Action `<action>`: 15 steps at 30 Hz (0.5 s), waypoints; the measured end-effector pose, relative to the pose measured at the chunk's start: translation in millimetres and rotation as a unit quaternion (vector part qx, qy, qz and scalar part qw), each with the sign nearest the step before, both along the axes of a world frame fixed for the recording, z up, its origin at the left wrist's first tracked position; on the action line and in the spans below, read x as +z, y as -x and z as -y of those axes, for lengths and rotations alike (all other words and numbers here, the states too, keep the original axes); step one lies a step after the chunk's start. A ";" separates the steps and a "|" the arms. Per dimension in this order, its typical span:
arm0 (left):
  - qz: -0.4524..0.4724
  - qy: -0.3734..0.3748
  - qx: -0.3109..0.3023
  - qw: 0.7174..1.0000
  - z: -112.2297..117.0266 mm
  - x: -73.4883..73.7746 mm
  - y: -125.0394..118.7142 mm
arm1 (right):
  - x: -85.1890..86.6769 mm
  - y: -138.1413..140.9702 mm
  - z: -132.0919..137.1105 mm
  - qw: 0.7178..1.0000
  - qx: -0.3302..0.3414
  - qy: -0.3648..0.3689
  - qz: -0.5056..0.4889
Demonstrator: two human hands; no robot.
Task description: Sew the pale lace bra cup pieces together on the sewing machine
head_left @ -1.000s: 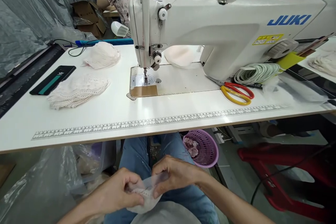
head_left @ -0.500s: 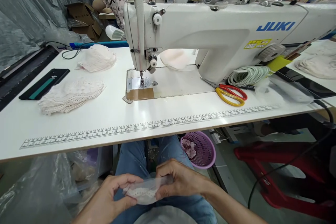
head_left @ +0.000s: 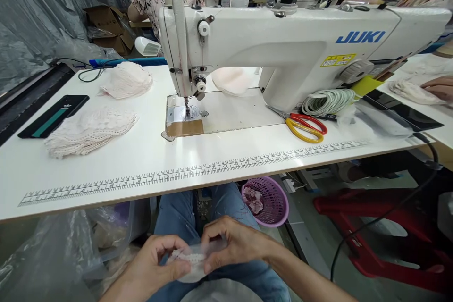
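Note:
Over my lap, my left hand [head_left: 163,260] and my right hand [head_left: 233,244] pinch a small piece of sheer white fabric with lace trim [head_left: 195,260] from either side. The fabric stretches between thumbs and fingers, and the scalloped lace shows through it. Parts of it are hidden behind my fingers. Beyond the hands stands a white sewing machine [head_left: 244,40], its needle area [head_left: 187,111] bare of cloth. A stack of lace-edged pieces [head_left: 92,132] lies on the table to the left, with a second pale pile [head_left: 125,80] behind it.
Red-and-yellow scissors [head_left: 306,126] and a coil of pale cord [head_left: 327,103] lie by the machine's base. A ruler strip [head_left: 198,170] runs along the table front. Below are a purple basket [head_left: 271,203] and a red stool [head_left: 371,240]. A person's hand [head_left: 439,88] shows at right.
My hands have drawn slightly closer together on the fabric, and my left thumb is further over it. The view has shifted slightly. A co-worker's hand has appeared at the far right.

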State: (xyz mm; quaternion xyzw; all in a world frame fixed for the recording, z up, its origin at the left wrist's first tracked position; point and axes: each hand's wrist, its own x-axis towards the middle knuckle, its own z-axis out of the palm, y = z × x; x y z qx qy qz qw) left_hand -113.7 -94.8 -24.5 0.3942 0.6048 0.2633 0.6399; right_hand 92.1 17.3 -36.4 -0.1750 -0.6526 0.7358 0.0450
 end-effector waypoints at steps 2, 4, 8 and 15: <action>-0.014 -0.010 -0.014 1.000 -0.5 -0.6 -0.4 | 0.8 3.1 1.5 1.000 -0.012 0.000 -0.015; -0.032 -0.025 -0.021 0.999 -0.4 -1.3 -0.6 | 0.6 4.0 2.6 1.000 -0.020 0.009 -0.010; -0.049 -0.033 -0.013 0.998 -1.9 1.5 -2.6 | -0.9 2.5 3.6 1.000 -0.002 0.005 0.007; -0.034 -0.048 -0.009 0.998 1.6 2.3 -1.3 | 5.3 3.0 4.9 0.999 -0.018 -0.022 0.023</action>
